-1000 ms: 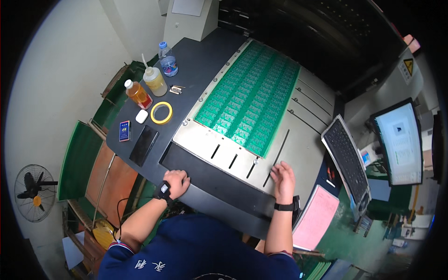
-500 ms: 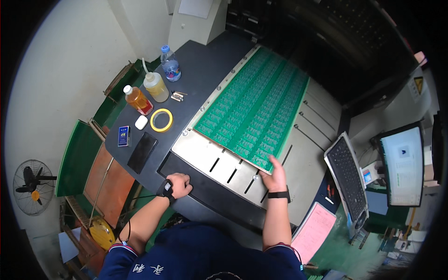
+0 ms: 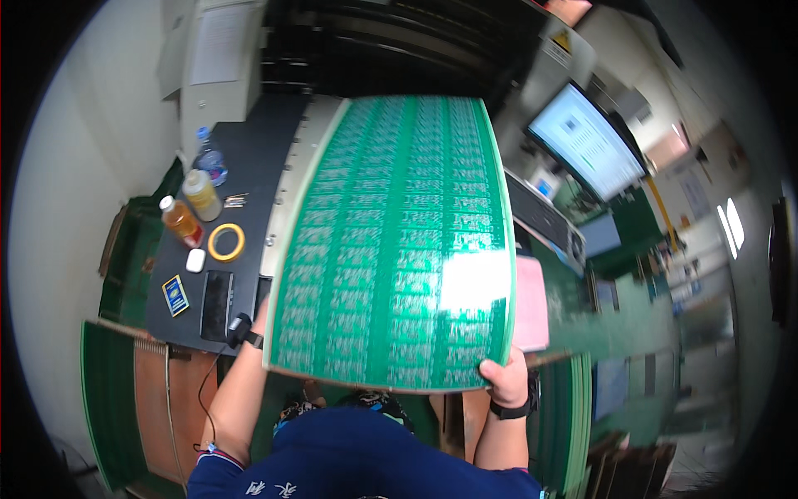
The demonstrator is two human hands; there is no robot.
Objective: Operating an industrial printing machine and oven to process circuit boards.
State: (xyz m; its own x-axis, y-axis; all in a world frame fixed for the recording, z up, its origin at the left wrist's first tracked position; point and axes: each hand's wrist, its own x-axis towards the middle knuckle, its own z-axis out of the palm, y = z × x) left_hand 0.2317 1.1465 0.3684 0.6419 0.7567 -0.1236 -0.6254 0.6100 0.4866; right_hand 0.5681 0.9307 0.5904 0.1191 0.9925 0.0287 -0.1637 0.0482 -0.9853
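A large green printed circuit board panel (image 3: 391, 241), covered with rows of pale circuit patterns, is raised and tilted in front of me. Bright light reflects off its right side. My right hand (image 3: 509, 381) grips the near right corner, thumb on top, its other fingers mostly hidden below. At the panel's left edge, only a sliver of my left hand (image 3: 263, 316) shows above the black wristband; its fingers are hidden behind the panel, so I cannot see how it touches it.
On the dark tabletop (image 3: 249, 158) at left are a yellow tape roll (image 3: 226, 242), several bottles, a phone (image 3: 218, 303), a white case (image 3: 195, 260) and a small blue box (image 3: 175, 295). At right stand a monitor (image 3: 588, 141), a keyboard (image 3: 544, 218) and pink papers (image 3: 530, 303). Green panels (image 3: 573, 424) stand low right.
The panel has come up off the metal bed and toward me. My left hand has moved from the table edge to the panel's left edge; my view has turned right.
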